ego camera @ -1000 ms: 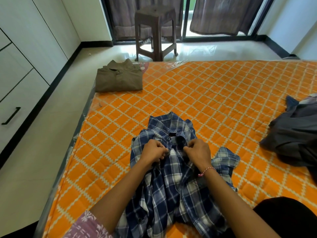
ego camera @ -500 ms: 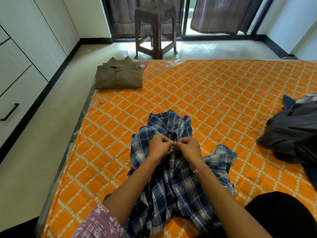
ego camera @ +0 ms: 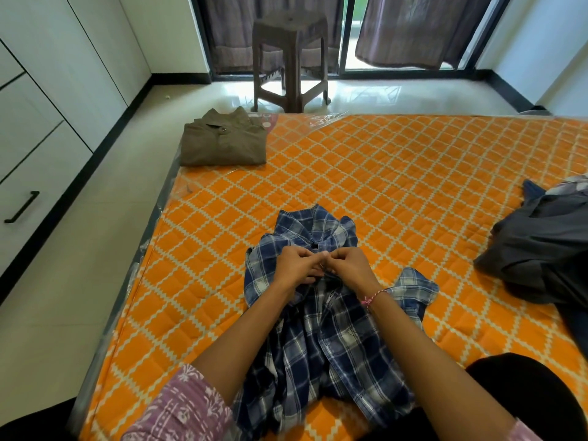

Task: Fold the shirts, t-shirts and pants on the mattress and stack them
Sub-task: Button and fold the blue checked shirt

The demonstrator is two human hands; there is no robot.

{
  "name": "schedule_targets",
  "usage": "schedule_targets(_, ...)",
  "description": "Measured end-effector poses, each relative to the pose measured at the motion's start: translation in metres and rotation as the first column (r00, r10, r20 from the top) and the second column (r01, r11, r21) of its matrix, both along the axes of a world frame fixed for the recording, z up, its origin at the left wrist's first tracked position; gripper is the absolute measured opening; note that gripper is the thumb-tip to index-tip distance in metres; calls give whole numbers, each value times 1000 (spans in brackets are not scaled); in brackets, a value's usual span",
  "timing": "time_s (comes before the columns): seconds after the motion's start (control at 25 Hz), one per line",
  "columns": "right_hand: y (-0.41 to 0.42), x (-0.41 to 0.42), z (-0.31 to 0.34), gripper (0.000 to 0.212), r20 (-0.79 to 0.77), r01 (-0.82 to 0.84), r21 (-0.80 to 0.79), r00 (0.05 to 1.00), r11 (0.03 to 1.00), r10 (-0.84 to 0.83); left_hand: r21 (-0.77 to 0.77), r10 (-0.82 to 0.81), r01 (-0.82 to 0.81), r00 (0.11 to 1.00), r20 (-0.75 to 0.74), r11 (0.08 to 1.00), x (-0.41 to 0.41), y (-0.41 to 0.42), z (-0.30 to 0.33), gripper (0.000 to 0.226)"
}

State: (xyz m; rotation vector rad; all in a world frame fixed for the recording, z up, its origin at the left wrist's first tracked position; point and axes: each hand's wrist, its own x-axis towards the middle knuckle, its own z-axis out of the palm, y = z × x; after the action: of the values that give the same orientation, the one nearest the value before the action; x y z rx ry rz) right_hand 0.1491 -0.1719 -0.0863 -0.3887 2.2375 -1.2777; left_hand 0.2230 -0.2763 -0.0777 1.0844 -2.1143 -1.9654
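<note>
I have the blue plaid shirt (ego camera: 321, 332) lying crumpled in front of me near the mattress's (ego camera: 397, 186) near edge, its collar pointing toward the far edge and its body bunched down toward my lap. My left hand (ego camera: 297, 265) and my right hand (ego camera: 348, 265) meet right at the shirt's front, just below the collar, fingertips almost touching each other. Both hands have their fingers curled in and pinch the fabric of the shirt's front opening between them; whether a button sits under my fingertips is too small to tell. A pink thread bracelet (ego camera: 374, 296) circles my right wrist, and a patterned lilac sleeve (ego camera: 178, 409) covers my left upper arm.

At the mattress's far left corner a brown shirt (ego camera: 222, 140) lies folded flat, collar up, well apart from the plaid one. Along the right edge a loose heap of dark grey clothes (ego camera: 544, 249) sits unfolded, with a bit of paler checked cloth showing at its far side.

Beyond the far edge, a brown plastic stool (ego camera: 291, 58) stands on the glossy floor in front of dark curtains (ego camera: 420, 30). White cabinets (ego camera: 41, 116) with a black handle run along the left wall.
</note>
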Motion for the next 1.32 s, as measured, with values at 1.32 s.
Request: schedule_targets(1.32,5,44,-32,14,-301,11,350,948,937,101,-433,-135,300,919,371,850,33,-4,-39,11)
